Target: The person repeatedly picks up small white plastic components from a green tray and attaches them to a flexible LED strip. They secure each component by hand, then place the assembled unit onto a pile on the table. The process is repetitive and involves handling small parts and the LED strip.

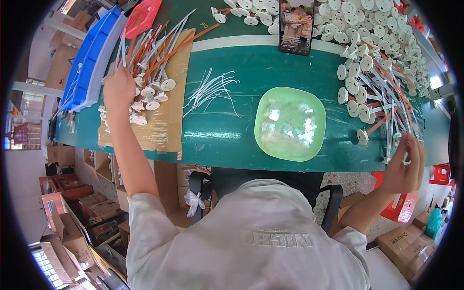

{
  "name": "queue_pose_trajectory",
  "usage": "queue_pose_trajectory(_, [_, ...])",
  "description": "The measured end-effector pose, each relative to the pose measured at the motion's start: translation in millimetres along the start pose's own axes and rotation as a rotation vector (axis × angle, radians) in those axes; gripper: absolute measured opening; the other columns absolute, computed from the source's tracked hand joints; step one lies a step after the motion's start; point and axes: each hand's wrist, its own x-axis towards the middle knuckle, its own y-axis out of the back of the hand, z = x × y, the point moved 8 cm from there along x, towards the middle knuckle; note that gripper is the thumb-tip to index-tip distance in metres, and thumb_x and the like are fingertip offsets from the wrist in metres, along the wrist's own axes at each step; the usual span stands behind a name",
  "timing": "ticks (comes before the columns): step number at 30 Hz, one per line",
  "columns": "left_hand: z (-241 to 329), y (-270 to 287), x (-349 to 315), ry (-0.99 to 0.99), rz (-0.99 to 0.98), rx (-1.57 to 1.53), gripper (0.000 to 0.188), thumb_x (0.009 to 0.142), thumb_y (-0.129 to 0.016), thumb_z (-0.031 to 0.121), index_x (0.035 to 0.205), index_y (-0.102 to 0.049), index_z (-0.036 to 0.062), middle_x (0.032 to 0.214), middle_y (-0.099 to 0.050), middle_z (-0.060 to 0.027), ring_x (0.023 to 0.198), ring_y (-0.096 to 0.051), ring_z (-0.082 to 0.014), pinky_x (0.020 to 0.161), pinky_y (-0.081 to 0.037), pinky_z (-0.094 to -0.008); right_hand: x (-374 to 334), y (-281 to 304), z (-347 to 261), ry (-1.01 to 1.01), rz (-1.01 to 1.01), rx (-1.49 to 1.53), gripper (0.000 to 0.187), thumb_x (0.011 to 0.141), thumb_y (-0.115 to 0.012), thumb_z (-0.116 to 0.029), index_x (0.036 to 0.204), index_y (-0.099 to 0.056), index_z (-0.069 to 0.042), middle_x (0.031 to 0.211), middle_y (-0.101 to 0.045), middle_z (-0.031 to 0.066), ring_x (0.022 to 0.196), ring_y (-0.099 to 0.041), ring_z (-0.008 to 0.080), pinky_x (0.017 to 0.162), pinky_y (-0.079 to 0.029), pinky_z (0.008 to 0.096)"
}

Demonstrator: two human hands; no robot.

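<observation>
My left hand (119,89) is closed at the left edge of a bundle of white round discs on long orange and white strips (153,67). Pale strips rise just beyond its fingertips, but what the fingers hold is hidden. That bundle lies on a flat brown cardboard sheet (166,130). Over the table's right edge, my right hand (408,166) has its fingers drawn together beside the strip ends of a second bundle of discs (369,104). A small whitish bit shows between these fingers, too small to name.
Between the hands are thin white ties (212,92) and a light green tray (261,140) with shiny clear pieces. A phone (296,29) stands at the far side near a large heap of white discs (372,21). Blue bin (89,60) and red basket (143,17) stand far left.
</observation>
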Motion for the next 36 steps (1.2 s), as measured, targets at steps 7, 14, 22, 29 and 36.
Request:
queue_pose_trajectory(7, [10.4,-26.2,27.0,0.065,-0.049,0.227,0.025,0.09,-0.053,0.019,0.111,-0.065,0.0114,0.095,-0.069,-0.0218,0.092,-0.068,-0.0419,0.077,-0.055,-0.0542,-29.6,-31.4,10.8,-0.06,-0.27,-0.082,0.023,0.073,-0.073,0.004,0.095,-0.073,-0.005,0.097,-0.071,0.0119,0.086,-0.068,0.027,0.078,-0.052,0.0353])
queue_pose_trajectory(14, [18.2,-47.1,61.4,0.035,-0.19,0.25,0.033,0.094,-0.049,0.03,0.111,-0.065,0.0076,0.106,-0.067,-0.0234,0.099,-0.064,-0.046,0.081,-0.052,-0.0557,-47.0,-36.2,40.1,-0.121,-0.367,-0.178,0.022,0.075,-0.074,-0.004,0.097,-0.071,-0.007,0.097,-0.068,0.0058,0.086,-0.064,0.0254,0.073,-0.053,0.036])
queue_pose_trajectory(22, [50.2,8.6,29.9,-0.097,0.078,0.107,0.039,0.095,-0.055,0.037,0.121,-0.063,0.0097,0.12,-0.063,-0.0174,0.108,-0.061,-0.0405,0.086,-0.05,-0.0517,-51.4,-49.1,57.3,-0.147,-0.442,-0.22,0.021,0.077,-0.073,-0.005,0.097,-0.071,-0.01,0.099,-0.067,0.0034,0.087,-0.064,0.0241,0.07,-0.053,0.0355])
queue_pose_trajectory(29, [118.7,104.4,-111.7,-0.318,0.465,-0.543,0.026,0.088,-0.068,0.008,0.112,-0.066,-0.0009,0.109,-0.068,-0.0175,0.1,-0.064,-0.0322,0.087,-0.05,-0.0381,-38.7,10.1,99.5,-0.136,0.008,-0.48,0.012,0.085,-0.069,-0.005,0.096,-0.071,-0.002,0.087,-0.072,0.0102,0.071,-0.068,0.0233,0.064,-0.054,0.0307])
queue_pose_trajectory(36, [207.9,85.7,-189.2,-0.458,0.01,-1.438,0.015,0.074,-0.067,-0.005,0.089,-0.068,-0.0051,0.087,-0.071,-0.0179,0.075,-0.069,-0.0286,0.069,-0.055,-0.0332,-3.1,64.6,71.7,-0.555,0.576,0.234,0.015,0.096,-0.061,-0.009,0.095,-0.063,0.006,0.076,-0.065,0.0099,0.055,-0.052,0.0098,0.051,-0.043,0.0227])
